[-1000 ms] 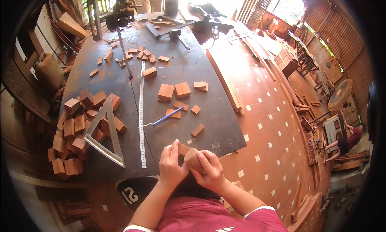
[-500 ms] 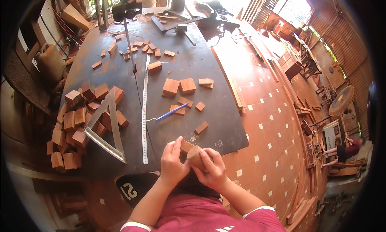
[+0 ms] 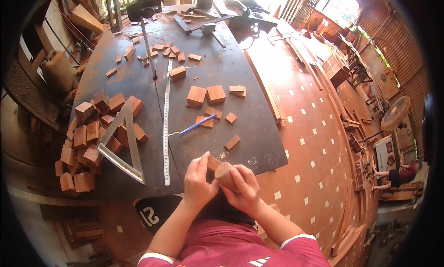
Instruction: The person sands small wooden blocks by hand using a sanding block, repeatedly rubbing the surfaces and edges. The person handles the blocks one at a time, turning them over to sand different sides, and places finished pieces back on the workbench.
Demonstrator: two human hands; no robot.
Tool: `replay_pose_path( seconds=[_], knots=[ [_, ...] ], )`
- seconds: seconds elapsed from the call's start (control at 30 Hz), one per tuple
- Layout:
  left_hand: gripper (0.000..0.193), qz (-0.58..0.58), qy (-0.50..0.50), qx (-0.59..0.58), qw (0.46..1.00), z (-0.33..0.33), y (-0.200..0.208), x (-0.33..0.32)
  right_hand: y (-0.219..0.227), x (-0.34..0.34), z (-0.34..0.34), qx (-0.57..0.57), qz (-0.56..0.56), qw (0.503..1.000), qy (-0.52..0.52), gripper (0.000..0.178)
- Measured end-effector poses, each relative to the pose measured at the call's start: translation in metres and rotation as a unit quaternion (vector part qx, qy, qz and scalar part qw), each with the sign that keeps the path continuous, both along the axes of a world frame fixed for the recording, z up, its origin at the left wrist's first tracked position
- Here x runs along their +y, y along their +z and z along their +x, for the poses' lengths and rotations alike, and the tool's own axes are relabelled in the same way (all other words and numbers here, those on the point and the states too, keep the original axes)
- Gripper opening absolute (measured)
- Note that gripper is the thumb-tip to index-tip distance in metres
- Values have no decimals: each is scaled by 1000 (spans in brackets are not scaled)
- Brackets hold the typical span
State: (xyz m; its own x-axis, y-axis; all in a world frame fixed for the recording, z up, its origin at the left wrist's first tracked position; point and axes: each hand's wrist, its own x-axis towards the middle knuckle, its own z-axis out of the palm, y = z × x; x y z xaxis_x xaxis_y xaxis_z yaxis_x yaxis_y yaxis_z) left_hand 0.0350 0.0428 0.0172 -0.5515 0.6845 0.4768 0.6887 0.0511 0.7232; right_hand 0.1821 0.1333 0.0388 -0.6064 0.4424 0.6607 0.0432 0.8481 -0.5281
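Observation:
My left hand (image 3: 199,181) and my right hand (image 3: 243,188) meet over the near edge of a dark worktable (image 3: 138,183). Between them they grip a small reddish wooden piece (image 3: 222,170) with a rounded end facing me; the left fingers press a flatter bit against it. A small wood block (image 3: 232,142) lies just beyond my hands. A blue pen (image 3: 198,124) rests further out, next to a long steel ruler (image 3: 166,123).
A heap of wood blocks (image 3: 92,137) and a metal triangle square (image 3: 122,144) fill the left of the table. Flat square blocks (image 3: 206,95) lie mid-table, tools at the far end (image 3: 208,21). A tiled floor (image 3: 314,146) spreads right; a person (image 3: 397,174) sits far right.
My hands stay together on the wooden piece, with only small shifts of the fingers. The view has tipped slightly; nothing on the table has moved.

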Motion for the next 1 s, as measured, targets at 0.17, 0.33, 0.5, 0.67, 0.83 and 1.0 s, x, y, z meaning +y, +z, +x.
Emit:
replay_pose_path(
  seconds=[0.17,0.33,0.5,0.67,0.83,1.0],
  knots=[
    [78,-4,4,3,1000,-1,-5,0,21,4,-18,-47,2,999,6,71],
    [78,-8,-1,-7,1000,1,1,-2,-1,0,7,-13,-8,1000,4,70],
    [76,-4,-3,3,1000,-1,1,1,-4,-4,2,-2,4,1000,-24,69],
    [72,-8,6,0,1000,-3,0,2,14,-5,-16,-12,-10,1000,-25,68],
    [72,9,3,3,1000,-4,-3,5,13,-1,-28,-16,9,1000,-21,70],
    [74,6,7,-7,1000,-4,-2,3,7,-8,-7,-22,-3,1000,-19,71]
  ],
)
